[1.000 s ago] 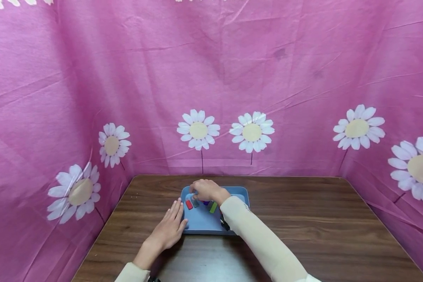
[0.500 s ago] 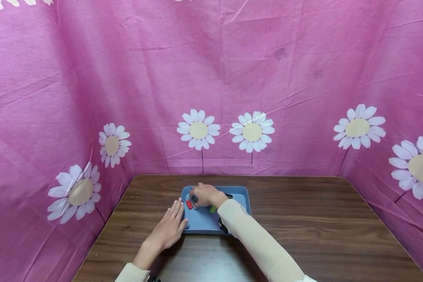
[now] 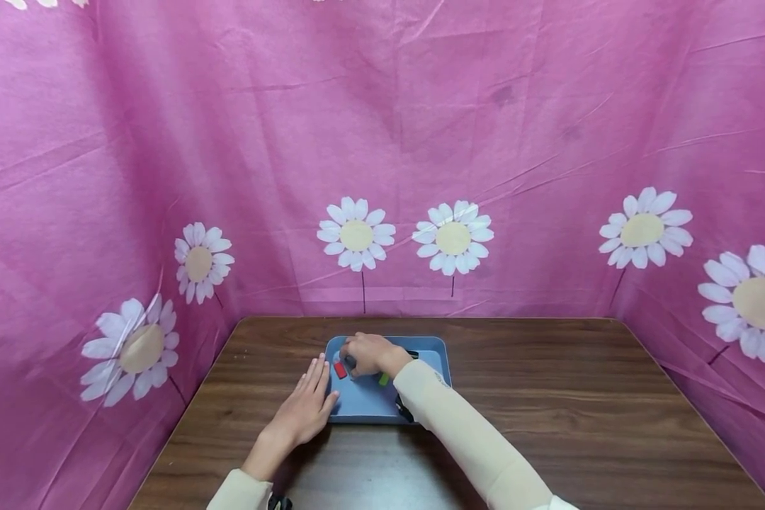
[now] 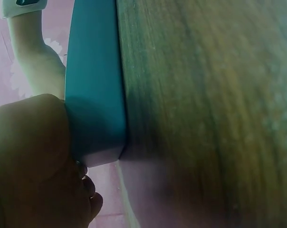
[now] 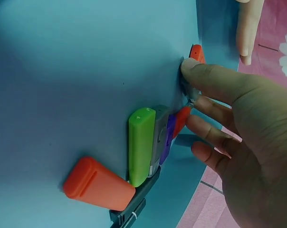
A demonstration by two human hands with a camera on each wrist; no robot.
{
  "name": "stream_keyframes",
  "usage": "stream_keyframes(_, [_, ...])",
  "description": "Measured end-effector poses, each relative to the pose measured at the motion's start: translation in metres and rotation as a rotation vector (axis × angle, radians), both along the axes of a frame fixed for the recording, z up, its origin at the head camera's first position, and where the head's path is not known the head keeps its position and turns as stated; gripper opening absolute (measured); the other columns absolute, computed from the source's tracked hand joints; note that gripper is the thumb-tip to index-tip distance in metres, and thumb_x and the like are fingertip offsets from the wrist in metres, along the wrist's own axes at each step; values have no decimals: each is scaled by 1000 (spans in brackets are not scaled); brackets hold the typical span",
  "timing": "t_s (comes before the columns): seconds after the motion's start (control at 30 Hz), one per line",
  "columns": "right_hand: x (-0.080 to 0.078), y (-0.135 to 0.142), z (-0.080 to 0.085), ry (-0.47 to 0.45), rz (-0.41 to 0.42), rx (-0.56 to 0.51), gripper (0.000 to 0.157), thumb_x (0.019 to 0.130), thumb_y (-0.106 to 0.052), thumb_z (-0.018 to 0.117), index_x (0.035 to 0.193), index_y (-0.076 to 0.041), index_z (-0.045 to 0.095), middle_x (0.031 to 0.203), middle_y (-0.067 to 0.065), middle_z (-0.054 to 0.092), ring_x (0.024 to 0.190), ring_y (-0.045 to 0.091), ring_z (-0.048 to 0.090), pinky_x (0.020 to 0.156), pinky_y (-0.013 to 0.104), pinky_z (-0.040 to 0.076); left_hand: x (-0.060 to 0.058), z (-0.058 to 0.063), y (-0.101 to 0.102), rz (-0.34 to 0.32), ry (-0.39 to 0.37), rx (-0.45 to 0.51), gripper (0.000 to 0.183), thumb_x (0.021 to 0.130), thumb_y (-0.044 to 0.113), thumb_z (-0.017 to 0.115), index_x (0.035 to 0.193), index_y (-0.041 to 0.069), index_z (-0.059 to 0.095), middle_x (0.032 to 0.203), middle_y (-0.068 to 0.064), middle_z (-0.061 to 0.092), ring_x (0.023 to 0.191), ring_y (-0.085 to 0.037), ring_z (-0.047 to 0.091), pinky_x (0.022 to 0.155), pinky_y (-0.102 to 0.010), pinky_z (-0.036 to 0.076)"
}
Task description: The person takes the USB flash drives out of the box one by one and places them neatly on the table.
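Observation:
My right hand reaches into the shallow blue tray. Between its thumb and fingers it pinches a small dark grey stick with a metal end, largely covered by the thumb in the right wrist view. A red-orange block lies just beyond the thumb tip, and a red piece sits by the lower fingers. Beside that, a purple piece, a grey stick and a green block stand in a row. My left hand rests along the tray's left edge with straight fingers.
An orange slotted block and black pieces lie near the row in the tray. The tray stands on a brown wooden table. Behind the table hangs a pink cloth with daisies.
My right hand has lowered into the tray and taken hold of the grey stick beside the red block. The left hand keeps its place at the tray's edge.

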State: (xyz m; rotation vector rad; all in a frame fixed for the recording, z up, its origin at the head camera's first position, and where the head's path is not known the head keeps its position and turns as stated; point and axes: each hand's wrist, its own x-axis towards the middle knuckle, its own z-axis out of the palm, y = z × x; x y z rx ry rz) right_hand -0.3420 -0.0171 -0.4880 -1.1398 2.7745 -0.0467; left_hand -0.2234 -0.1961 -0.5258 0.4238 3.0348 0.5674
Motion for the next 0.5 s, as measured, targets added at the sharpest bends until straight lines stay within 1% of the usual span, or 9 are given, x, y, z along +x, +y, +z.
stream_keyframes(0.07, [0,1,1,-3,1,-13,45,95,-33,82,138,-24,73,146,-4,67,131,14,62,117,35,51,-1,0,0,-7,14,-2,68,113,32,47,166,-6,26,178,-23,16,165,-40,17,133,-58,24])
stream_keyframes(0.23, [1,5,5,-29,11,-50,46,96,-32,81,139,-21,72,147,-1,67,133,15,63,116,37,52,2,4,0,-23,43,-2,62,114,25,47,163,-9,30,176,-24,21,164,-42,21,131,-60,26])
stream_keyframes(0.33, [0,8,8,-43,8,-71,47,96,-33,81,140,-19,72,150,1,65,136,18,63,117,39,52,3,6,1,-20,36,-23,62,115,26,44,164,-8,28,177,-23,20,165,-40,19,132,-58,26])
stream_keyframes(0.43, [0,13,11,-50,9,-85,49,96,-33,81,141,-19,71,151,2,64,135,19,65,116,41,53,2,5,1,-24,42,2,61,114,23,45,163,-10,30,176,-25,21,164,-43,21,132,-60,26])
stream_keyframes(0.5, [0,16,12,-43,13,-93,49,95,-33,82,141,-18,71,149,3,65,131,19,67,114,41,54,2,4,1,-21,45,-1,62,114,24,44,164,-9,29,176,-24,20,164,-42,20,132,-59,25])
